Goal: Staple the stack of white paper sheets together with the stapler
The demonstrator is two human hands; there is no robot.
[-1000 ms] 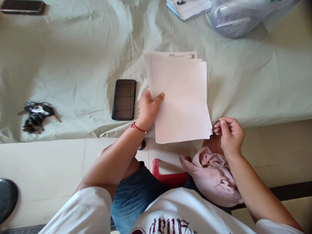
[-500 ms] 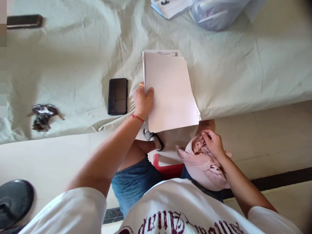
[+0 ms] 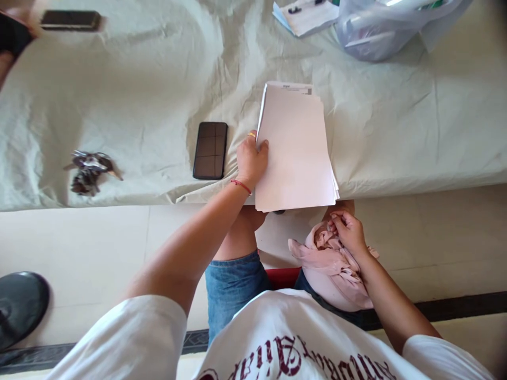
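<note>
My left hand (image 3: 252,161) grips a stack of white paper (image 3: 295,150) by its left edge, thumb on top and fingers beneath. The top sheet is blank; a printed strip of a lower sheet shows along the far edge. The stack overhangs the table's near edge. Left of this hand, a black smartphone (image 3: 210,151) lies face up. Over my lap, my right hand (image 3: 348,231) is closed, resting on a bunched pink cloth (image 3: 328,264). Its fingertips are pinched together, and I cannot make out what they hold.
A pale green cloth covers the table (image 3: 158,105). Keys (image 3: 90,170) lie at left, with a dark flat case (image 3: 71,20) beyond. A plastic bag (image 3: 372,31) and a folded paper (image 3: 304,16) lie at the back. Part of another person (image 3: 11,39) shows top left. A round black base (image 3: 21,309) stands on the floor.
The view has shifted, so the table things appear farther right. My left leg has moved and its foot is now hidden under the paper and table. Both hands keep their holds.
</note>
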